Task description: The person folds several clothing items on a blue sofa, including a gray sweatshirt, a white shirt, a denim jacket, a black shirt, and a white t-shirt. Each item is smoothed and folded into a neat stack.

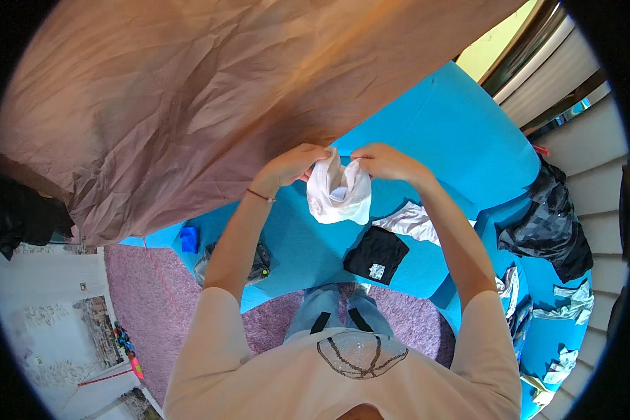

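Observation:
Both my hands hold up a small white cloth garment (336, 194) by its top edge, above a blue sofa (304, 252). My left hand (294, 165) pinches its left corner, and my right hand (386, 161) grips the right one. The garment's opening gapes between them. Below it on the seat lies a folded black garment (370, 254) with a printed patch. Beside that, partly behind my right forearm, is a white satiny garment (412, 223). Near my left forearm are a dark grey item (260, 262) and a small blue folded cloth (189, 240).
A large brown sheet (189, 105) hangs across the upper left, close to my left hand. On the sofa's right part lie a dark checked garment (541, 226) and several light clothes (572, 302). Purple carpet (147, 283) covers the floor around my legs.

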The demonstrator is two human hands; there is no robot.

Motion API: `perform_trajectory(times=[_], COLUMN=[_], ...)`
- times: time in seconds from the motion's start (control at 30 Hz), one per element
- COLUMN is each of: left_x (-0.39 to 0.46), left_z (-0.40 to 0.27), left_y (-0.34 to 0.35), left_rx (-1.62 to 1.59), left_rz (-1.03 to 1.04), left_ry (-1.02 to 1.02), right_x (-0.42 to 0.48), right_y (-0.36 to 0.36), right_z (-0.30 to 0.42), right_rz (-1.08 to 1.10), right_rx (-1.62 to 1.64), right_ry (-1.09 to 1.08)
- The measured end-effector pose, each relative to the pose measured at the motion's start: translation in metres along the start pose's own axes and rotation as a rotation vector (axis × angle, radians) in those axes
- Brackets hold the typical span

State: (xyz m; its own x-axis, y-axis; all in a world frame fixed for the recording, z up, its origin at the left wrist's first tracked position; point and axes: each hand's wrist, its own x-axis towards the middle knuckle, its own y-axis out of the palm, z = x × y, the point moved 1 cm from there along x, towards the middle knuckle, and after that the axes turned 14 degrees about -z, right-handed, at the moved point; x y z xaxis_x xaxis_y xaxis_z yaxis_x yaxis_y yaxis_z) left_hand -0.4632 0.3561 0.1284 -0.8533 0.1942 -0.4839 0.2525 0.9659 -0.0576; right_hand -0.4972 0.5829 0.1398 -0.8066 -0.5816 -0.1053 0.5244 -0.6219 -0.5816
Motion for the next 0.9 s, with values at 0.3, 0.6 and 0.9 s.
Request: perform_trajectory(times=[0.3, 0.6, 0.9], left_x=[0.024, -0.053, -0.038], left_z=[-0.024, 0.022, 0.357], left_y=[-0.01, -0.007, 0.098], left_rx=[-0.118, 0.637, 0.896], left_rz=[-0.014, -0.274, 0.056], left_ry=[0.12, 0.821, 0.778], right_x=[0.055, -0.013, -0.142], right_y=[0.002, 0.036, 0.3], right_z=[-0.013, 0.056, -0.173], right_rz=[0.004, 0.253, 0.396], right_rx=[0.036, -0.444, -0.316], right_ry=[-0.149, -0.465, -0.455])
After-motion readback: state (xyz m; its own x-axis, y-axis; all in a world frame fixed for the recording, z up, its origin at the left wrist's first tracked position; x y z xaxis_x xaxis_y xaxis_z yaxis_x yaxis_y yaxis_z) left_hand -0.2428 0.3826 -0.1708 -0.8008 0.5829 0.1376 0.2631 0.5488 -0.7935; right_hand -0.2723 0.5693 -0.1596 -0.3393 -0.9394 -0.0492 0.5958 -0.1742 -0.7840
